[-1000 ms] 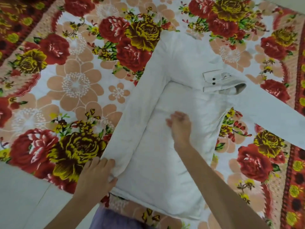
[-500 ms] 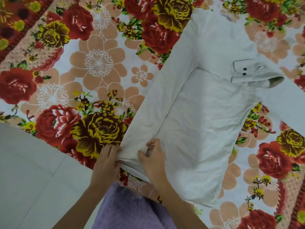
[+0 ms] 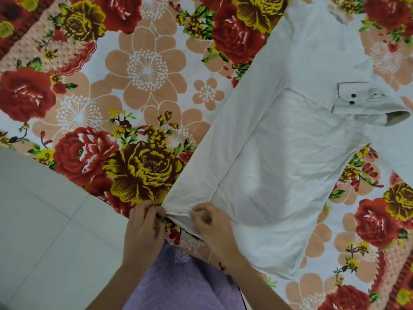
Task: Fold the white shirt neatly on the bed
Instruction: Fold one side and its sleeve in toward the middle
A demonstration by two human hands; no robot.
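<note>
Red-flowered bedspread (image 3: 143, 70) underlies the white shirt (image 3: 279, 171); left hand (image 3: 143, 229) and right hand (image 3: 212, 227) pinch its hem; one sleeve (image 3: 393, 144) runs off-frame right

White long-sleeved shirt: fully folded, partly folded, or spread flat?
Partly folded. The white long-sleeved shirt has one side turned inward and a buttoned cuff lying across it.

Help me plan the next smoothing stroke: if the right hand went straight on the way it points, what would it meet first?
The right hand, pinching the hem, points forward and left. It would first meet the folded side strip of the white shirt, then likely the floral bedsheet beyond.
</note>
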